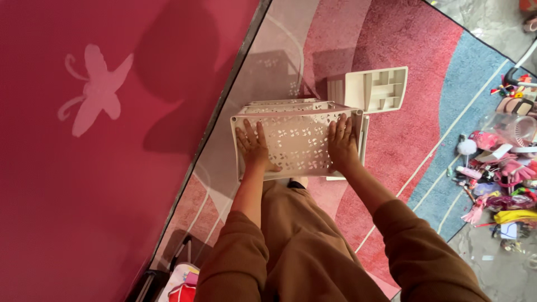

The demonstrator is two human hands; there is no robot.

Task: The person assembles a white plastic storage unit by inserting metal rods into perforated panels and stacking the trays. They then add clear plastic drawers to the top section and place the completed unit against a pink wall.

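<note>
Pressing flat, left hand and right hand touch the perforated basket.

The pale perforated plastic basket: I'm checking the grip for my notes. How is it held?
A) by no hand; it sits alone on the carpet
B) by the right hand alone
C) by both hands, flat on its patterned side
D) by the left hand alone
C: the left hand and the right hand both lie flat on the cut-out side of the pale perforated plastic basket.
</note>
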